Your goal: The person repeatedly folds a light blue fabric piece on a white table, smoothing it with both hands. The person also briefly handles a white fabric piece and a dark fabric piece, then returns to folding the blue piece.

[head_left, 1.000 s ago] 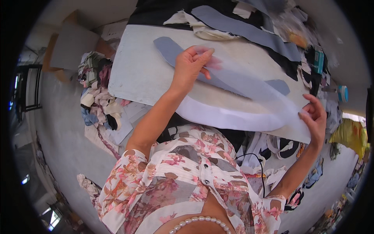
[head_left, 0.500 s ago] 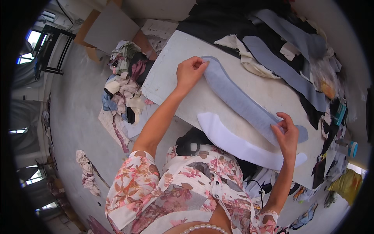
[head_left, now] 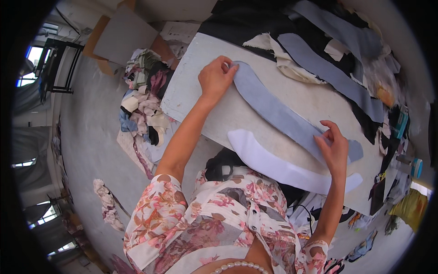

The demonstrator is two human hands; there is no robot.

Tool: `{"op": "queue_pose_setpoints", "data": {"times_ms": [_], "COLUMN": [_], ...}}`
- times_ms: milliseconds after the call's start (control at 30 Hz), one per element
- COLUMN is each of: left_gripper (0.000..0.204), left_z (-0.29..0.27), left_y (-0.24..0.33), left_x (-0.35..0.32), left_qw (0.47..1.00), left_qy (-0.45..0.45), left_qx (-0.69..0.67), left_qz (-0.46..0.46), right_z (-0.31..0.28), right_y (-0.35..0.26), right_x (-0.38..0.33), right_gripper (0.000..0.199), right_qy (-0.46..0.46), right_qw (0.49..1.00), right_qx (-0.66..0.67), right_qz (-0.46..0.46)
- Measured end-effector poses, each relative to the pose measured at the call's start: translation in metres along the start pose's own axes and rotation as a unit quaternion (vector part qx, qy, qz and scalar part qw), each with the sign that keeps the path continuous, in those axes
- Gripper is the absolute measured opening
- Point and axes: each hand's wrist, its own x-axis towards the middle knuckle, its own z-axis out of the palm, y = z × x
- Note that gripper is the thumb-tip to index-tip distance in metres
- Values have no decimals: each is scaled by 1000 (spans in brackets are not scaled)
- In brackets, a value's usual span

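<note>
A long curved grey-blue fabric strip lies slantwise across the pale tabletop. My left hand pinches its far left end between thumb and fingers. Over the strip's right part is my right hand, its bent fingers and thumb apart at the upper edge; whether the fingertips touch the cloth is hard to tell. The strip's right end shows beyond that hand. Nearer to me rests a white curved strip of similar shape, partly covered by my right wrist.
Grey-blue strips, black cloth and cream scraps are heaped along the table's far side. Left of the table, a pile of cloth scraps sits near a cardboard box. A blue-and-white round container stands at the right.
The view has shifted slightly. My left hand stays on the strip's far end. My right hand's index finger and thumb are further apart than before.
</note>
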Motion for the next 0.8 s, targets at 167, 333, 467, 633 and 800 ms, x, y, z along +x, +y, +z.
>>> {"op": "queue_pose_setpoints", "data": {"times_ms": [167, 333, 467, 633, 800], "left_gripper": [40, 49, 50, 50, 51], "left_z": [31, 50, 44, 49, 55], "left_y": [4, 4, 18, 41, 38], "left_x": [-9, -12, -18, -39, -40], "left_qw": [955, 955, 943, 913, 907], "left_qy": [69, -51, -15, -92, -120], "left_qx": [84, 130, 177, 156, 173], "left_qz": [276, 260, 280, 365, 366], "right_z": [1, 1, 6, 4, -8], "right_y": [1, 6, 12, 11, 23], "right_x": [1, 2, 3, 2, -1], "right_gripper": [39, 40, 42, 45, 47], "right_qy": [-4, 14, 27, 25, 32], "right_qw": [1000, 998, 997, 998, 997], "right_qx": [-9, -53, -63, -54, -66], "right_qz": [-5, -17, -22, -21, -27]}}
